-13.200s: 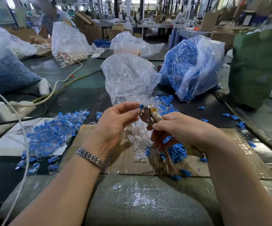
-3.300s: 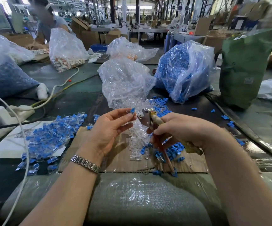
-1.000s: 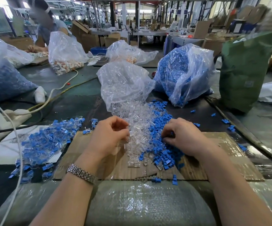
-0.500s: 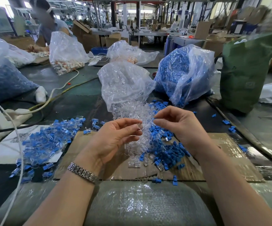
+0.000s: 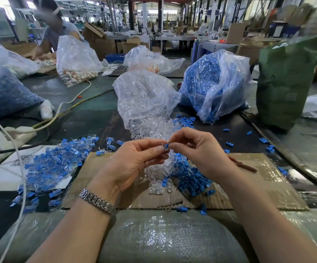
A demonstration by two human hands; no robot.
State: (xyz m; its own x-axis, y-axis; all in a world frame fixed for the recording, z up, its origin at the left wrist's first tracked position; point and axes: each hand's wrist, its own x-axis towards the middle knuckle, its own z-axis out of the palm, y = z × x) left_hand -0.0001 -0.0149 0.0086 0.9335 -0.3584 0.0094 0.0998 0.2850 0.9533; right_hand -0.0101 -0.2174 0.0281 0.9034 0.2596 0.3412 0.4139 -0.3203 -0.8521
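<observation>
My left hand (image 5: 134,162) pinches a small clear plastic piece (image 5: 162,146) between thumb and fingertips above the cardboard sheet (image 5: 258,186). My right hand (image 5: 197,149) pinches a small blue piece (image 5: 166,146) and holds it against the clear one. Beneath the hands lie a heap of clear pieces (image 5: 153,128) and a heap of blue pieces (image 5: 191,179). A wooden-handled tool (image 5: 243,165) lies on the cardboard behind my right wrist.
A pile of joined blue-and-clear parts (image 5: 53,164) lies at the left on white paper. Behind stand a clear bag (image 5: 144,95), a bag of blue parts (image 5: 216,84) and a green sack (image 5: 286,82). White cables (image 5: 19,168) cross the left. Another person (image 5: 53,29) works at the far left.
One second ago both hands were down in the heaps. They have risen and come together, and the blue piece now meets the clear one at the fingertips.
</observation>
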